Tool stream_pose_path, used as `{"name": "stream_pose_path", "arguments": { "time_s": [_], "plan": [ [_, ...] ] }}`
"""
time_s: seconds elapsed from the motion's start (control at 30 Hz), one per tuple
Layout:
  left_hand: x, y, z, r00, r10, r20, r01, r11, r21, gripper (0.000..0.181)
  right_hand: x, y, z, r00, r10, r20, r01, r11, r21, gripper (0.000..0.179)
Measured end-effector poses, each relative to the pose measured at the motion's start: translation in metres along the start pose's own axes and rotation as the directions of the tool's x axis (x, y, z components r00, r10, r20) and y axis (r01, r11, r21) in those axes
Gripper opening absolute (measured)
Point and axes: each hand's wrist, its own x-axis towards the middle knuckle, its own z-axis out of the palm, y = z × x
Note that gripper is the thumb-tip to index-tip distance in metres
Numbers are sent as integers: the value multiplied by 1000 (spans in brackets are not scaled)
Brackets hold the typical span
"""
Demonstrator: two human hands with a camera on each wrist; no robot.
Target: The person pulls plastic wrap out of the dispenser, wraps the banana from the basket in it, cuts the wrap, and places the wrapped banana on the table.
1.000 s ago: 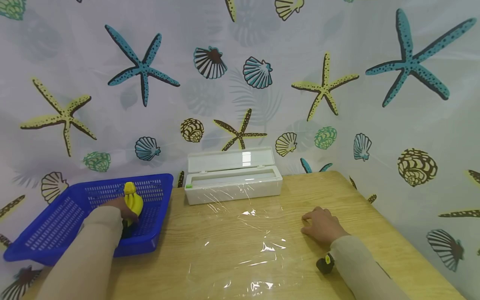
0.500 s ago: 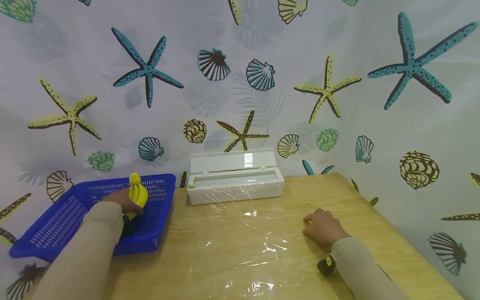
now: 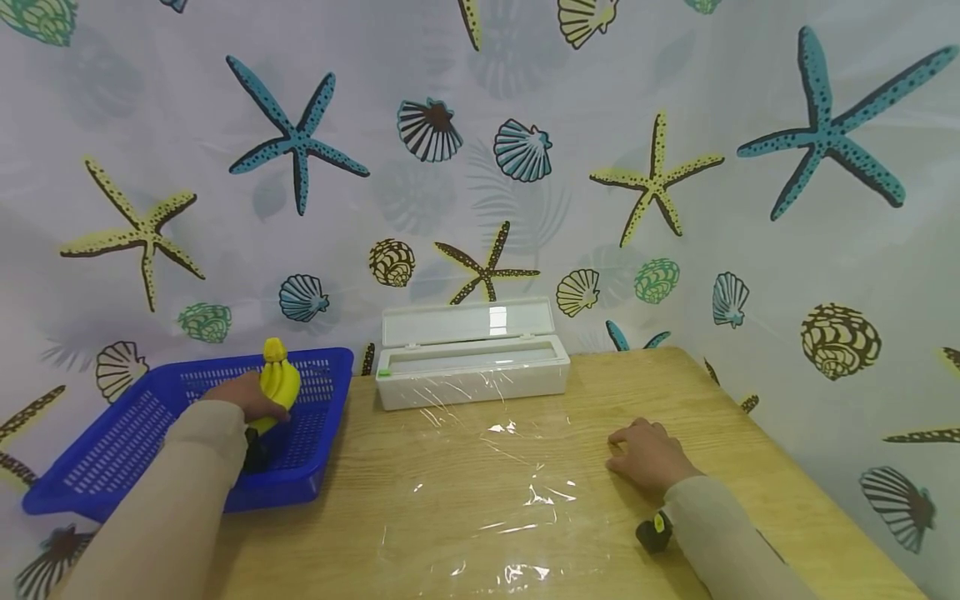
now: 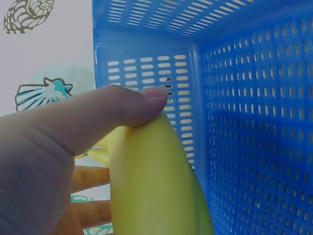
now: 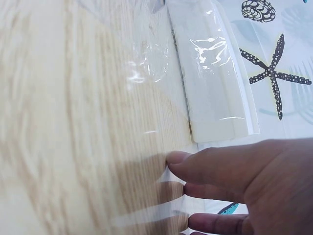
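My left hand (image 3: 242,395) grips a bunch of yellow bananas (image 3: 281,383) inside the blue plastic basket (image 3: 306,483). The stem end points up, and the thumb lies over the bananas (image 4: 151,181) in the left wrist view. On the right of the wooden table, my right hand (image 3: 647,454) rests with its fingers loosely bent and apart, holding nothing that I can see. The fingertips touch or hover just above the tabletop beside the clear plastic film (image 3: 517,500), which lies in front of the white dispenser box (image 3: 472,387).
The box's lid (image 3: 465,323) stands raised at the table's back edge. Behind and to the right hangs a curtain (image 3: 450,200) printed with starfish and shells. The wooden table (image 3: 720,433) ends in a slanting edge at the right.
My left hand has lifted the bananas somewhat within the basket and shifted them slightly right. The right hand keeps its place on the table; the whole view has shifted slightly.
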Motion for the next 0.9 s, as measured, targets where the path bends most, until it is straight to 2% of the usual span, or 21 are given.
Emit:
{"name": "stream_pose_path", "arguments": {
  "time_s": [0.37, 0.6, 0.9],
  "plan": [
    [-4, 10, 1, 999, 48, -11, -48, 999, 4, 91, 2, 2, 3, 1000, 1, -2, -1, 1000, -5, 44],
    [-14, 22, -4, 998, 59, 1, -59, 998, -1, 93, 2, 1, 2, 1000, 4, 2, -4, 1000, 0, 44],
    [-16, 33, -6, 988, 152, -26, -151, 987, 64, 91, 2, 2, 2, 1000, -3, 0, 3, 1000, -2, 44]
  ]
}}
